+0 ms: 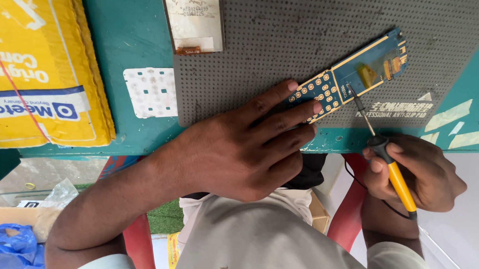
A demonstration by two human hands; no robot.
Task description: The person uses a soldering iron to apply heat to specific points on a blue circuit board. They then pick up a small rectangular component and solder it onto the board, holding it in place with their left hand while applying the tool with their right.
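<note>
A long blue circuit board (pixel 358 69) with gold round contacts lies slanted on a grey perforated pad (pixel 285 40). My left hand (pixel 244 145) presses flat on the board's lower end, fingers spread over the gold contacts. My right hand (pixel 418 172) grips a soldering iron (pixel 379 147) with a yellow handle. Its metal tip touches the board near the middle, just right of my left fingertips. A black cord runs from the iron below my right hand.
A small display panel (pixel 193 16) lies at the pad's top left. A white rubber keypad sheet (pixel 151 91) rests on the teal table (pixel 126 35). A yellow padded envelope (pixel 40 64) covers the left side. Tape strips (pixel 452 118) stick at right. A blue bag (pixel 7 246) sits below.
</note>
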